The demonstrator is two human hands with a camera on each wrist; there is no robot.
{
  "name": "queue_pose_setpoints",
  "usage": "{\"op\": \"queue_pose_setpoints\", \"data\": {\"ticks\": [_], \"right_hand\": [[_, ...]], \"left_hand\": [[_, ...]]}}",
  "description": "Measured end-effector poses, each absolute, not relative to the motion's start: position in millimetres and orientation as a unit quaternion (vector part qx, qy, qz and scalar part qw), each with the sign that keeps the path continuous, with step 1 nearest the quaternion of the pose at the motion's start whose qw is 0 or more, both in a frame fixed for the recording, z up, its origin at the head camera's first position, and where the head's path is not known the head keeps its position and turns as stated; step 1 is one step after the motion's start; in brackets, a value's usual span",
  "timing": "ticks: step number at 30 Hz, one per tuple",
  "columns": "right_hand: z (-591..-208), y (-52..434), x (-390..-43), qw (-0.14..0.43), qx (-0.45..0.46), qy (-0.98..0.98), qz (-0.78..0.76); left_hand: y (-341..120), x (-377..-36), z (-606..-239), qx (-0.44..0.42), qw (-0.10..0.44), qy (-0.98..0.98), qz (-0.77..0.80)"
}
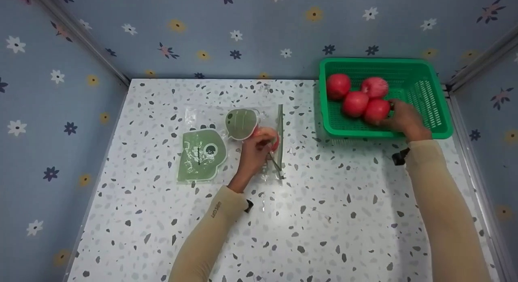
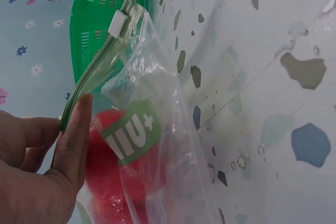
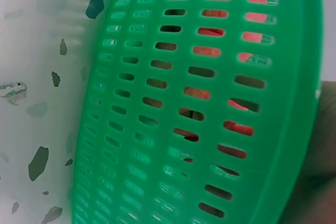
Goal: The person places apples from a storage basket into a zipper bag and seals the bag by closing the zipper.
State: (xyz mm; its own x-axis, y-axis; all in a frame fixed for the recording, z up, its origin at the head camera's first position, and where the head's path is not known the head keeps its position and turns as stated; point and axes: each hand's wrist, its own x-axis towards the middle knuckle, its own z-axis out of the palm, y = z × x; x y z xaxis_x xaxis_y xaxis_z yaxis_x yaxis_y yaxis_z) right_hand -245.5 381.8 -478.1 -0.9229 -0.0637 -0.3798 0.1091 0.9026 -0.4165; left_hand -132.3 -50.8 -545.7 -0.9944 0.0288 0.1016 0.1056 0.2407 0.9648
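Head view: bagging apples, one in, four to go

Head view shows the left hand [image 1: 254, 152] pinching the zip edge of a clear bag [image 1: 243, 142] on the speckled surface [image 1: 283, 225], one apple [image 1: 267, 137] already inside. The right hand [image 1: 404, 120] reaches into the green basket [image 1: 439, 120] and curls its fingers around the nearest of four apples [image 1: 376, 111]; how firm that grip is cannot be told. Left wrist view shows thumb [image 2: 73, 135] and fingers nipping the zip strip [image 2: 97, 66], holding the mouth up. By appearances the step in hand is picking the second apple; the next move calls for lifting it clear of the basket rim and carrying it to the held-open mouth.
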Motion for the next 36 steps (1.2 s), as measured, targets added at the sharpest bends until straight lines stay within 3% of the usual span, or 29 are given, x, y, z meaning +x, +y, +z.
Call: {"op": "queue_pose_setpoints", "data": {"ticks": [8,36], "right_hand": [[-480.2,382.9,-250.3,0.210,0.016,0.948,-0.239],[-487.9,384.1,-244.9,0.174,0.012,0.953,-0.246]], "left_hand": [[-50.1,-131.8,-544.6,-0.015,0.002,-0.781,-0.624],[-50.0,-129.5,-546.1,-0.029,0.022,-0.780,-0.625]]}}
